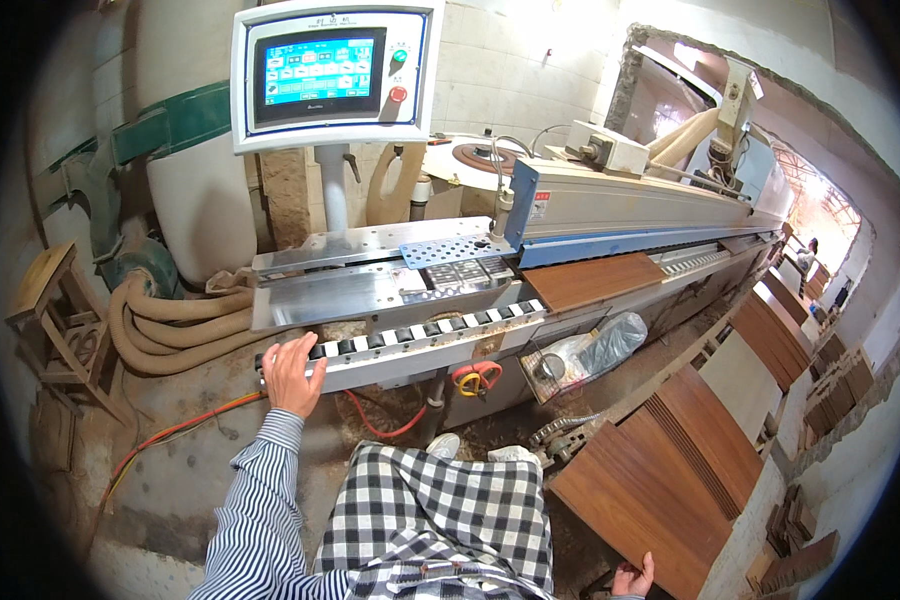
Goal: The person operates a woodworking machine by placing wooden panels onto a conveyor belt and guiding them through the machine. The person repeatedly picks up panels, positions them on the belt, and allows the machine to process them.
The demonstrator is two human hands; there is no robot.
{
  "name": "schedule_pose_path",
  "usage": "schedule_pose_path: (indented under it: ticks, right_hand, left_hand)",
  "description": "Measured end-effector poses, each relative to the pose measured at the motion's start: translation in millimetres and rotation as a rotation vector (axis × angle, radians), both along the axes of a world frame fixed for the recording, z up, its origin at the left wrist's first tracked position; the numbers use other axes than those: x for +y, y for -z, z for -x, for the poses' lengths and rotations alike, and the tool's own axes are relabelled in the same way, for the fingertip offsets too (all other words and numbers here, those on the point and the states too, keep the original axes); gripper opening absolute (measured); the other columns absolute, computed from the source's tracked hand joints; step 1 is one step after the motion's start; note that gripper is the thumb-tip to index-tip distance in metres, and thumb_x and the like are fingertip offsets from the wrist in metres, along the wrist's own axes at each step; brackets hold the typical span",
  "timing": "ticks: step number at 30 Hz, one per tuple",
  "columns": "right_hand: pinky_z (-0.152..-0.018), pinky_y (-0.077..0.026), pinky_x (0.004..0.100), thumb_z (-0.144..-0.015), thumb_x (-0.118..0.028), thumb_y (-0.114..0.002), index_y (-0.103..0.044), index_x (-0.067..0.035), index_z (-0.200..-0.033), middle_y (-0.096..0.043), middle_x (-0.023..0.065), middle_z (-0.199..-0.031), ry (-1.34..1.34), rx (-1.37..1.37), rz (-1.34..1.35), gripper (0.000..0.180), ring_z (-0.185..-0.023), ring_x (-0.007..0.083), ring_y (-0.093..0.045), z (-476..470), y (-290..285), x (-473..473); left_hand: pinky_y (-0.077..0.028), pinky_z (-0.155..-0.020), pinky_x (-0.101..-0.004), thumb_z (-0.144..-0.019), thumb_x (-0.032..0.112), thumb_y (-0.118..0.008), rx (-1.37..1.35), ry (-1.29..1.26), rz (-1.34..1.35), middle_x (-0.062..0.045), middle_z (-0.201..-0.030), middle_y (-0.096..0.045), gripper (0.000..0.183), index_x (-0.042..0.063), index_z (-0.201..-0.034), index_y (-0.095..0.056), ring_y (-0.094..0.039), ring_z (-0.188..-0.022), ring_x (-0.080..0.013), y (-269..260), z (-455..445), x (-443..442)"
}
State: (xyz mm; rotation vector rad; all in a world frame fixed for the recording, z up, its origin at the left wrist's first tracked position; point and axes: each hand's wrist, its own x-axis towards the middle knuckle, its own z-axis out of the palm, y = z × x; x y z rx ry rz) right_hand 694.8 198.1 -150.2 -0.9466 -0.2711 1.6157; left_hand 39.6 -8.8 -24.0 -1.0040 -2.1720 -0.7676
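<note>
My left hand (292, 373) rests over the near left end of a support rail (435, 341) with black and white rollers, its thumb apart from the fingers. My right hand (633, 577), partly cut off by the bottom edge of the picture, is palm up beside the near edge of a brown wood-grain panel (645, 502). I see nothing held in it; whether its fingertips touch the panel is unclear. The rail runs along the front of an edge banding machine (630, 195). Another brown panel (596, 281) lies flat on the machine, partly under its blue-edged pressure beam (615, 244).
A control panel (317, 71) with a lit screen and buttons stands on a post. Flexible hoses (180, 322) and a wooden stool (67, 322) are at left. Red-handled scissors (476, 379) hang below the rail by a wire basket (562, 367). More panels (772, 330) lie at right; a person (808, 259) stands far off.
</note>
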Motion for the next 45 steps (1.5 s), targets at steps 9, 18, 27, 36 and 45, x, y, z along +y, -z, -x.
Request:
schedule_pose_path:
  ticks: [9,18,27,36,45]
  right_hand:
    - [-0.092,-0.049,0.0385,-0.087,-0.011,-0.063,-0.057,-0.006,-0.12,-0.065,0.0057,-0.114,-0.327,0.075,-0.217,0.033,-0.098,0.0205,-0.062,107,-42,4]
    - [-0.062,-0.046,0.0233,-0.092,-0.01,-0.06,-0.061,-0.006,-0.101,-0.063,0.0009,-0.09,-0.895,0.141,-0.22,0.01,-0.075,0.0108,-0.056,335,-117,-10]
    - [-0.09,-0.05,0.0319,-0.095,-0.017,-0.06,-0.051,-0.002,-0.127,-0.059,0.0078,-0.12,-1.265,0.296,-0.241,0.037,-0.11,0.0204,-0.059,448,-132,-13]
    - [-0.093,-0.05,0.031,-0.094,-0.02,-0.059,-0.054,0.003,-0.128,-0.064,0.0134,-0.121,-1.236,-0.58,-0.777,0.041,-0.105,0.0221,-0.064,330,-99,-2]
    - [-0.105,-0.033,0.0509,-0.084,-0.026,-0.063,-0.067,-0.014,-0.11,-0.055,0.0082,-0.132,-0.797,-1.658,-1.471,0.029,-0.125,0.0323,-0.045,237,-15,-27]
  left_hand:
    - [-0.017,-0.115,-0.0536,-0.083,0.056,-0.062,-0.243,0.281,0.134,-0.013,-0.145,-0.044,0.076,0.009,-0.139,-0.044,-0.032,-0.139,-0.0333,-33,-66,-19]
    - [-0.022,-0.113,-0.0555,-0.076,0.059,-0.069,-0.144,0.28,0.293,-0.014,-0.142,-0.046,0.077,0.008,-0.131,-0.052,-0.035,-0.137,-0.0342,-36,-129,-63]
    - [-0.03,-0.111,-0.0487,-0.076,0.042,-0.075,-0.159,-0.062,0.066,-0.016,-0.134,-0.055,0.061,0.003,-0.12,-0.059,-0.045,-0.13,-0.0346,-26,-60,-102]
    - [-0.026,-0.113,-0.0474,-0.076,0.04,-0.075,-0.273,-0.117,0.019,-0.015,-0.137,-0.053,0.06,0.003,-0.12,-0.06,-0.043,-0.132,-0.0321,-29,11,-71]
    - [-0.023,-0.114,-0.0477,-0.077,0.044,-0.074,-0.282,-0.146,0.045,-0.014,-0.138,-0.052,0.06,0.005,-0.121,-0.061,-0.041,-0.134,-0.0295,-29,9,-70]
